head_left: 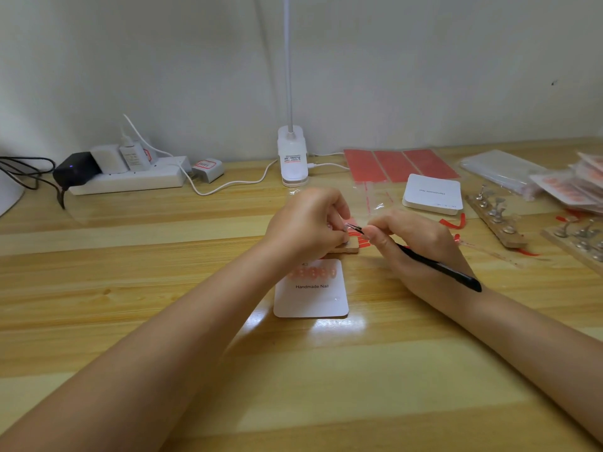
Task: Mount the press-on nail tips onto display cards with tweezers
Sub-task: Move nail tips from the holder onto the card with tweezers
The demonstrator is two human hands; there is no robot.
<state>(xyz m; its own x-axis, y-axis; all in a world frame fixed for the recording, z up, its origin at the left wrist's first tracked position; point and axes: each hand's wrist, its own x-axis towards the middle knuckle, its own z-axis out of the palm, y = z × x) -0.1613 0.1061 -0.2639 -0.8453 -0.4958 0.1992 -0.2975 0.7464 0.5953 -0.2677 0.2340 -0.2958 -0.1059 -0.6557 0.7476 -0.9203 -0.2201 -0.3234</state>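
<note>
Both bare forearms extended forward over the bench, converging at centre. Left hand point(306, 223) knuckles up, fingers curled inward, pinching something small and indistinct. Right hand point(414, 243) curled in a pen-like grip, thumb and forefinger pinched, tips nearly meeting the left's.

Soft even light, glare on table point(329, 327), wide-angle bowed edges, slight blur

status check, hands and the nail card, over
Right hand grips black tweezers, tips at left hand, which pinches a small item. Display card on table, one row of nail tips mounted. Nothing blocking the card.
</note>
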